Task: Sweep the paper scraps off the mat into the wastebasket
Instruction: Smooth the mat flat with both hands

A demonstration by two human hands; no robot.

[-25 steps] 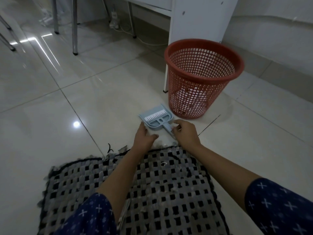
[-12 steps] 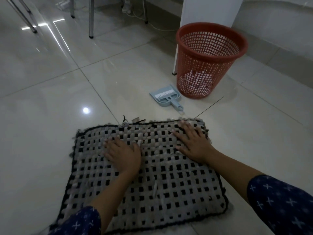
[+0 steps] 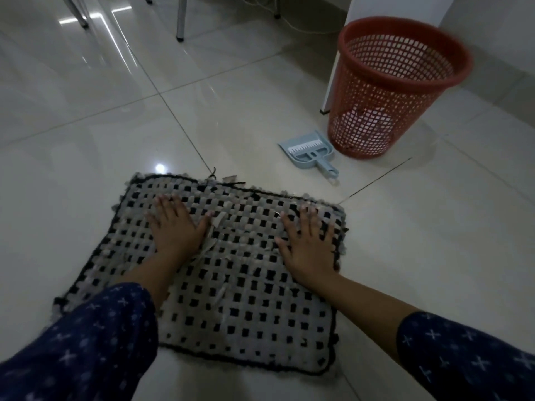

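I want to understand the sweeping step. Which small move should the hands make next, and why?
Probably the left hand should brush the pale scraps beside it toward the dustpan. Both hands lie flat and empty on the mat, and the right hand can steady it.

Dim, greyish room light, with ceiling-lamp glare streaking the glossy floor tiles (image 3: 86,117) (edges bowed, corners soft, sleeves blurred).

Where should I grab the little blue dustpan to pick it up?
Probably by the handle. The dustpan lies flat on the floor, its handle sticking out toward the mat, free of the wastebasket. Come from the mat side with the right hand.
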